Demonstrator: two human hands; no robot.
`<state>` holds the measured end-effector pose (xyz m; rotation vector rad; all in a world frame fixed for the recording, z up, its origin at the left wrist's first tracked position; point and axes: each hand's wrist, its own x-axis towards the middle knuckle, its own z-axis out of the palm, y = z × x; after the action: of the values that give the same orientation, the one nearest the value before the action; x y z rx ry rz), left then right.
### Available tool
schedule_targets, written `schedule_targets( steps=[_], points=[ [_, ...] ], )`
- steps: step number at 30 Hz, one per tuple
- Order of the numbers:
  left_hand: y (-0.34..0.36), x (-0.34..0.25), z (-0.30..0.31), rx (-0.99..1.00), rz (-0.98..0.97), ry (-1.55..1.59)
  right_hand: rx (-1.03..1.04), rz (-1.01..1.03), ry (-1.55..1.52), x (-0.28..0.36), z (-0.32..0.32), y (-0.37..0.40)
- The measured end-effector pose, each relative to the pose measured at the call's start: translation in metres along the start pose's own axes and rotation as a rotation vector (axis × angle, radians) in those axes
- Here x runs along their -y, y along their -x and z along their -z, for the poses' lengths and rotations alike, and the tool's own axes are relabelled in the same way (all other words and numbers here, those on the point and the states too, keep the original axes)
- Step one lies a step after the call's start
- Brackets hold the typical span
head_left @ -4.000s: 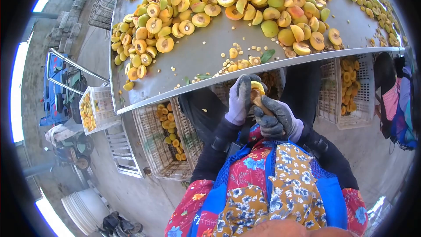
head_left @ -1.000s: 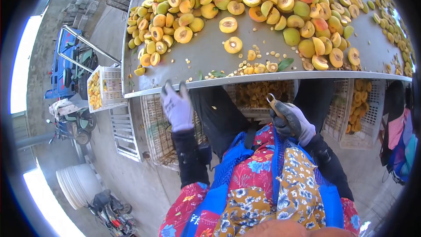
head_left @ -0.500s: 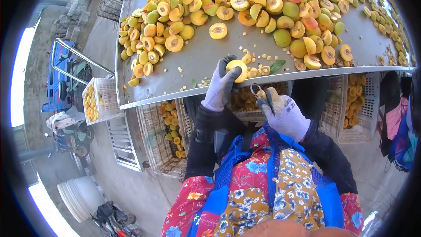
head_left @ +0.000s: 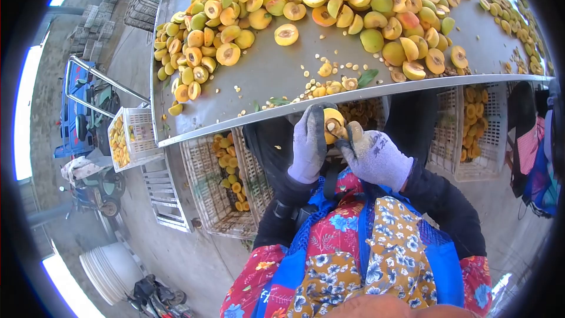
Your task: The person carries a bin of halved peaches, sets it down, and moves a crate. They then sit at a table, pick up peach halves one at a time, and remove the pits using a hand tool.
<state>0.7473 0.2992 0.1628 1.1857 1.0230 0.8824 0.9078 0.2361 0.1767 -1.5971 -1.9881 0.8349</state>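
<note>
My left hand [head_left: 310, 144], in a pale glove with dark fingers, is closed around a yellow peach half [head_left: 334, 119] just in front of the table edge. Its cut face is turned toward my right hand [head_left: 379, 152]. That hand, in a matching glove, is closed on a small loop-ended pitting tool [head_left: 340, 133], whose metal loop lies against the middle of the cut face. The fingers hide most of the handle. Beyond my hands, halved peaches [head_left: 388, 20] are heaped on the metal table [head_left: 265, 65].
Pale kernels and peach scraps [head_left: 329, 87] lie along the table's near edge, with a green leaf [head_left: 368, 78]. Below stand plastic crates holding peach halves, one to the left [head_left: 206, 188] and another to the right [head_left: 494, 135]. A white crate [head_left: 138, 135] stands beside the table's left end.
Both hands have drawn back from above the table edge toward my body, with the peach half. My right hand has brought the tool's loop onto the cut face.
</note>
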Motion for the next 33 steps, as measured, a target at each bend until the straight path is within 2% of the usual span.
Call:
schedule_targets(
  steps=[2, 4, 6, 8, 11, 12, 15, 18, 21, 23, 26, 33],
  points=[
    [0.002, 0.002, -0.006, -0.067, -0.027, -0.055, 0.051, -0.068, -0.093, 0.004, 0.001, 0.0],
    [0.006, 0.002, -0.009, -0.111, -0.086, -0.178, -0.017, 0.016, -0.308, 0.002, -0.002, 0.001],
    [0.007, 0.002, -0.013, -0.135, -0.17, -0.279, 0.015, -0.082, -0.638, 0.001, -0.003, 0.002],
    [0.008, -0.001, -0.015, -0.143, -0.282, -0.359, 0.157, -0.369, -1.074, 0.003, -0.002, 0.004],
    [0.003, 0.015, -0.009, -0.035, -0.365, -0.242, 0.478, -0.661, -1.64, -0.001, 0.019, 0.002],
    [0.001, 0.015, -0.01, 0.002, -0.355, -0.162, 0.491, -0.712, -1.721, 0.004, 0.024, 0.002],
    [0.001, 0.018, -0.015, 0.088, -0.305, 0.024, 0.631, -0.697, -2.004, -0.009, 0.013, 0.005],
    [0.001, 0.025, -0.013, 0.128, -0.228, 0.073, 0.525, -0.731, -1.896, -0.007, 0.014, 0.007],
    [0.001, 0.032, -0.009, 0.161, -0.136, 0.077, 0.388, -0.69, -1.544, -0.003, 0.019, 0.006],
    [0.001, 0.029, -0.007, 0.177, -0.045, 0.091, 0.472, -0.51, -1.398, -0.02, 0.019, 0.007],
    [-0.001, 0.03, -0.001, 0.226, 0.032, -0.02, 0.475, -0.399, -1.312, -0.024, 0.023, 0.008],
    [-0.003, 0.023, -0.001, 0.31, 0.075, -0.187, 0.555, -0.671, -1.084, -0.015, 0.031, 0.004]
  ],
)
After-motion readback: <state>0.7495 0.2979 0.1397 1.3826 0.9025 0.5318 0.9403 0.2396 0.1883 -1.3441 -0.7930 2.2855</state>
